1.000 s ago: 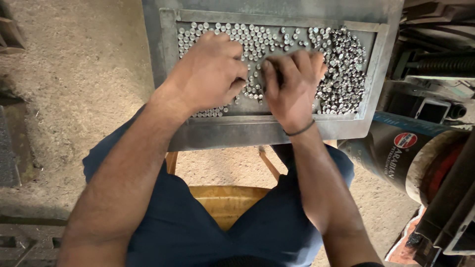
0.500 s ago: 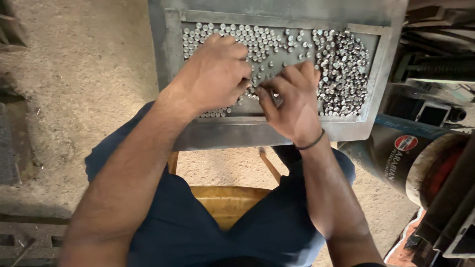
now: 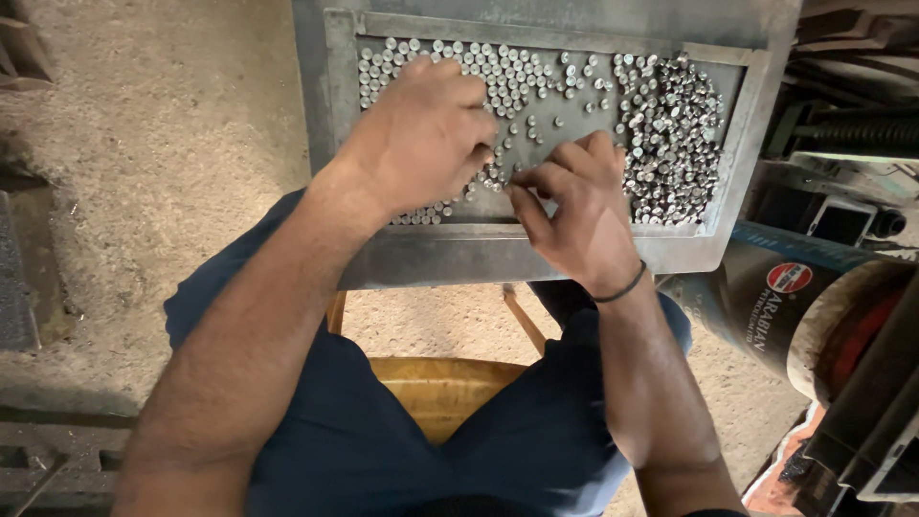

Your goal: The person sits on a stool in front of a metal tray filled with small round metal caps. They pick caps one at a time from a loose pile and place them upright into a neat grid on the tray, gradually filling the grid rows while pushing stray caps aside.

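1 metal tray (image 3: 536, 257), 2 hands, 1 wristband (image 3: 620, 287), 1 drum (image 3: 795, 306), small metal pins (image 3: 670, 134) too many to count.

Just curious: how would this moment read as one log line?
left hand: on metal pins | right hand: pinching pins | metal tray: on lap

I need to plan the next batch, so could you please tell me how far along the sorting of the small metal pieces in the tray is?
Roughly partway. Done: neat rows of metal pieces stand along the upper left of the tray. In hand: the left hand and right hand are both down on the pieces in the middle. Left: a loose heap fills the right end, with scattered pieces between.
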### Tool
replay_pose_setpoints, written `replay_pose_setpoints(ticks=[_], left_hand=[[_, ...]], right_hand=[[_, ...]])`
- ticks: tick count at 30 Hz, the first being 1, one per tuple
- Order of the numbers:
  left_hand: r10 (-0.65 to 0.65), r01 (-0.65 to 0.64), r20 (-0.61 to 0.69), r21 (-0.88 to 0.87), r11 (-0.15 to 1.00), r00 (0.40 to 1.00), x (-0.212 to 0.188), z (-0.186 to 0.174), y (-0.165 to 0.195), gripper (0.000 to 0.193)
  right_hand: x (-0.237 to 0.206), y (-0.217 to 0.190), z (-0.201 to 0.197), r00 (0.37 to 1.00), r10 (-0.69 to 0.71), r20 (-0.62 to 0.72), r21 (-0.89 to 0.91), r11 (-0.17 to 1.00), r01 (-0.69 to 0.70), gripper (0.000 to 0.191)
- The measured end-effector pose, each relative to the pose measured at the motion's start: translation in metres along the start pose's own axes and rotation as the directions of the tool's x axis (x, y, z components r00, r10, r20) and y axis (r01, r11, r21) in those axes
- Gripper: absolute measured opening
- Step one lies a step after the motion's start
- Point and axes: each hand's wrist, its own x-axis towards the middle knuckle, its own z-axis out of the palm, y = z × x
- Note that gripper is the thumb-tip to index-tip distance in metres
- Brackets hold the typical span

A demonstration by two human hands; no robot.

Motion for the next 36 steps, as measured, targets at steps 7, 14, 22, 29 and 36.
replay_pose_setpoints(ticks=[7, 14, 22, 29, 36], left_hand=[[0.012, -0.008, 0.066, -0.064, 0.998, 0.998, -0.001, 0.006, 0.009, 0.012], [-0.026, 0.032, 0.079, -0.084, 0.996, 0.997, -0.004, 0.005, 0.008, 0.009], [-0.018, 0.021, 0.174, -0.011, 1.0, 0.985, 0.0, 0.008, 0.012, 0.014], [0.006, -0.008, 0.055, 0.038, 0.999, 0.998, 0.002, 0.01, 0.01, 0.017], [-0.012, 0.012, 0.048, -0.006, 1.0, 0.999, -0.01, -0.005, -0.008, 0.012]], right_hand=[[0.005, 0.0, -0.007, 0.993, 0.115, -0.013, 0.041, 0.993, -0.115, 0.01], [0.003, -0.001, -0.008, 0.998, 0.066, -0.006, 0.009, 0.998, -0.066, 0.011], [0.004, 0.005, -0.007, 0.994, 0.094, -0.06, -0.02, 0.995, -0.096, 0.008], [0.009, -0.008, -0.011, 1.0, 0.0, 0.01, -0.008, 1.0, 0.001, 0.011], [0.012, -0.024, -0.01, 1.0, 0.002, -0.008, -0.097, 0.995, -0.003, 0.005]])
